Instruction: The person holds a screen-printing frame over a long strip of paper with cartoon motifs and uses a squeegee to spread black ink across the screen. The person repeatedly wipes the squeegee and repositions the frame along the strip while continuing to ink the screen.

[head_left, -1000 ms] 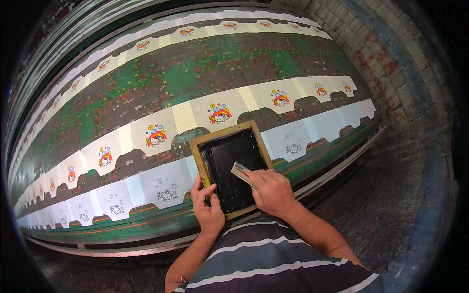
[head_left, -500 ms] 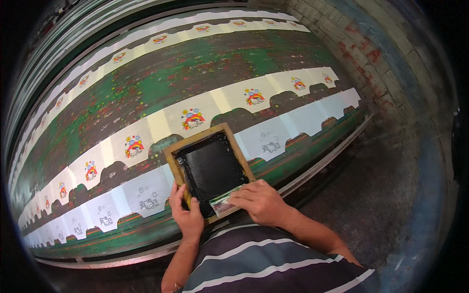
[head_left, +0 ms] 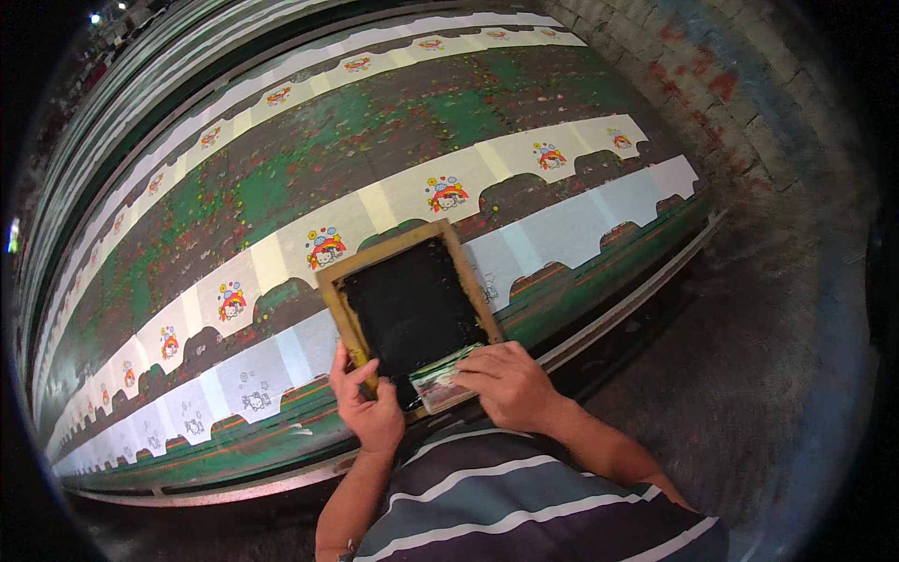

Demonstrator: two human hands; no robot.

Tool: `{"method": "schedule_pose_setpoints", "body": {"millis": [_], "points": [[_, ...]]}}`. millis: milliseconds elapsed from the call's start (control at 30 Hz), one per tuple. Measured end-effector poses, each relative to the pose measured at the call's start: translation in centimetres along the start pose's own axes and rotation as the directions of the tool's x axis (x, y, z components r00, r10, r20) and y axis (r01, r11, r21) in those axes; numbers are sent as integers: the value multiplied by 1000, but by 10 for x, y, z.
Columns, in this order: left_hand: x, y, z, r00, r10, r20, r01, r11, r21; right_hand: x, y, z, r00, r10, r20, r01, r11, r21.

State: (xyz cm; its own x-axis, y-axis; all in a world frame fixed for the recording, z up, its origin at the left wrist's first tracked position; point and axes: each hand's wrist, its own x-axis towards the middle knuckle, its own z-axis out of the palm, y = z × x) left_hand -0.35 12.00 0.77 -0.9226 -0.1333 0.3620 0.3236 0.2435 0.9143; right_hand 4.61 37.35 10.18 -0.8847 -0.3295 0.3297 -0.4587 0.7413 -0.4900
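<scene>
A wooden screen-printing frame (head_left: 335,290) with a black inked mesh lies over a row of pale cut fabric pieces (head_left: 618,201) near the table's front edge. My left hand (head_left: 370,398) grips the frame's left side near the lower corner, fingers wrapped round it. My right hand (head_left: 506,384) is closed on a flat squeegee (head_left: 438,384), lying across the lower end of the mesh. The nearest row of pieces carries grey outline prints (head_left: 255,398); the row behind has coloured rainbow cartoon prints (head_left: 328,245). The print under the frame is hidden.
The long green, paint-speckled table (head_left: 468,112) runs left to right, with more printed rows along its back and parallel rails beyond. A metal rail (head_left: 637,309) follows its front edge. A block wall (head_left: 712,84) stands at the right, with dark floor (head_left: 655,393) below.
The squeegee has moved from mid-mesh down to the frame's near end. The frame now sits further right along the row, covering an outline print that showed at its right earlier.
</scene>
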Motion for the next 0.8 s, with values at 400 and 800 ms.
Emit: {"method": "schedule_pose_setpoints", "body": {"millis": [400, 800], "points": [[-14, 15, 117, 989, -147, 2, 145, 977, -157, -40, 89, -63, 1000, -5, -22, 6, 1000, 26], [-13, 16, 123, 961, -278, 9, 274, 940, -202, -39, 98, -71, 999, -44, 32, 42, 998, 55]]}}
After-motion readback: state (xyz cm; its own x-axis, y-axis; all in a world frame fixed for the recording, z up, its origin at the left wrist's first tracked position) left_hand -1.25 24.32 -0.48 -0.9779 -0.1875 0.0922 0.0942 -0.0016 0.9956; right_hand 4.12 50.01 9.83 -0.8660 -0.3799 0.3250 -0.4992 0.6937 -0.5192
